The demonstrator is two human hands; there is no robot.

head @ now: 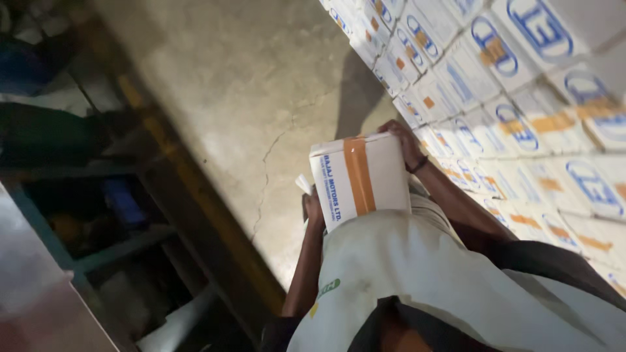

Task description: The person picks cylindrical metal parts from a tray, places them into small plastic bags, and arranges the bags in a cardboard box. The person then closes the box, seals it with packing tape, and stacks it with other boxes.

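- Cracked concrete floor (248, 85) fills the upper middle of the frame, dim and bare, with a long crack running down toward the centre.
- Upper right: a stack (515, 98) of white cartons with blue marks and orange tape, packed edge to edge in rows, which looks like tidy storage.
- Left side: a dark metal rack (130, 215) with shelves, its contents too murky to make out.
- Centre: a white box (358, 177) with an orange tape strip down its face, the same kind as those in the stack, held tight against the person's pale shirt (417, 274), probably so the body shares the weight.
- Left hand (313, 212) is at the box's lower left edge, fingers curled around the side; it seems to support it from beneath.
- Right hand (405, 142) wraps over the top right corner, fingers closed on the edge, steadying the box from above. A dark band sits at that wrist.
- Gripping opposite corners keeps the box from tipping.
- The box is just beside the stack, not touching it.
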